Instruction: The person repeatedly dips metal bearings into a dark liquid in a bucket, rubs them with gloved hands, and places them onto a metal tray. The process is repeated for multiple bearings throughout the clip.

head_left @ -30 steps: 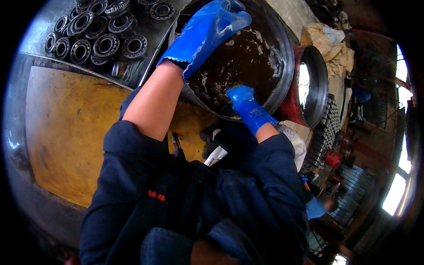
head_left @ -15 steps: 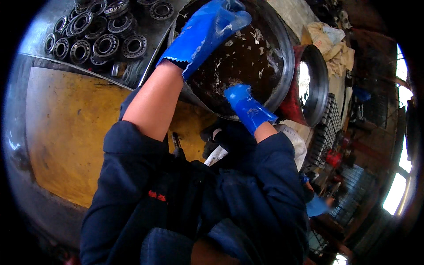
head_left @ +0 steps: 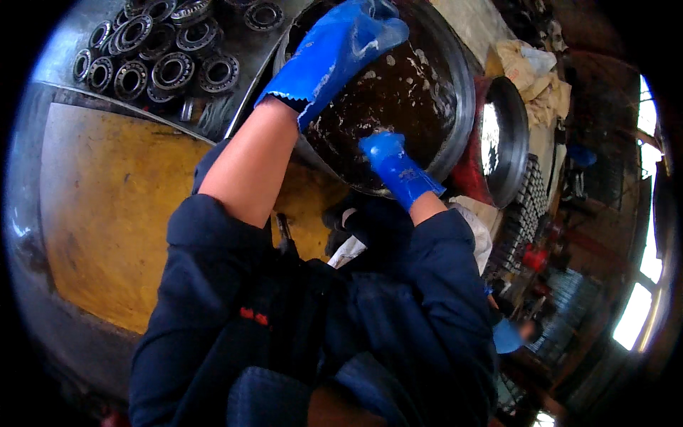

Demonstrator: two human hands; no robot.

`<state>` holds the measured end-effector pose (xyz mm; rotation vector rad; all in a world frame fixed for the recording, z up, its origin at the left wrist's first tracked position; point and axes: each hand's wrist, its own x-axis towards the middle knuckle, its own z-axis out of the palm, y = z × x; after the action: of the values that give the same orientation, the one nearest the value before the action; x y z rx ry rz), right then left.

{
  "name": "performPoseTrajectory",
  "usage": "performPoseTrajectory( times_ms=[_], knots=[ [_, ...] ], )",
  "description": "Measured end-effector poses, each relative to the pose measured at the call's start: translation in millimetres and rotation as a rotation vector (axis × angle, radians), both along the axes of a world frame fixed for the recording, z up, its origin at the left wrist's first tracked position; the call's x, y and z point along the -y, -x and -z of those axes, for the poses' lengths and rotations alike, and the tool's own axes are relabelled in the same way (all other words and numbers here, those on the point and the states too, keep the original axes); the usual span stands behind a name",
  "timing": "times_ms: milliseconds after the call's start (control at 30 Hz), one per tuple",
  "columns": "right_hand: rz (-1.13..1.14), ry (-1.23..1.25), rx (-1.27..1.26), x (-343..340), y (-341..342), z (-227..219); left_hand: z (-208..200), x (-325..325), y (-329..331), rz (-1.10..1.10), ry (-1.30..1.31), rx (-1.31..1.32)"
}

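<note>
A round metal drum [head_left: 464,99] holds dark, oily liquid with pale flecks of foam on its surface. My left hand [head_left: 366,32], in a long blue rubber glove, reaches over the drum's far left part. Its fingers are curled; whatever they may hold is hidden beneath the glove. My right hand [head_left: 388,151], in a matching glove, dips into the liquid near the drum's close side. The dark liquid hides its fingertips, so I cannot see whether anything is in them.
Several greasy roller bearings [head_left: 172,71] lie piled on a metal-topped table at the upper left. A yellow-brown sheet [head_left: 114,213] spreads below it. Right of the drum sits a red container with a metal rim [head_left: 516,142]. Rows of small metal parts [head_left: 525,213] and another person [head_left: 509,334] are farther right.
My right hand has shifted slightly up and left in the liquid. The foam flecks have drifted and the surface ripples. My left hand stays nearly in place.
</note>
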<state>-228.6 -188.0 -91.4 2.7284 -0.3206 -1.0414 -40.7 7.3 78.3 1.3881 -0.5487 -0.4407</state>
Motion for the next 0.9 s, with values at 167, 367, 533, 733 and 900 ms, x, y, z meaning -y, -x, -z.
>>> performPoseTrajectory(
  times_ms=[167,367,533,733,900],
  knots=[
    [0.211,-0.096,0.024,-13,-7,-15,14,-14,-13,-0.024,-0.008,0.187],
    [0.124,-0.303,0.067,-4,0,15,42,-10,-16,-0.113,-0.022,0.43],
    [-0.209,0.096,-0.278,-19,-17,-1,46,0,-19,-0.209,0.037,0.668],
    [0.58,-0.711,0.171,36,34,-6,8,-16,-12,0.062,0.27,-0.011],
    [0.212,-0.015,-0.156,-5,-11,-11,25,-10,-15,-0.121,0.093,0.351]
  ],
)
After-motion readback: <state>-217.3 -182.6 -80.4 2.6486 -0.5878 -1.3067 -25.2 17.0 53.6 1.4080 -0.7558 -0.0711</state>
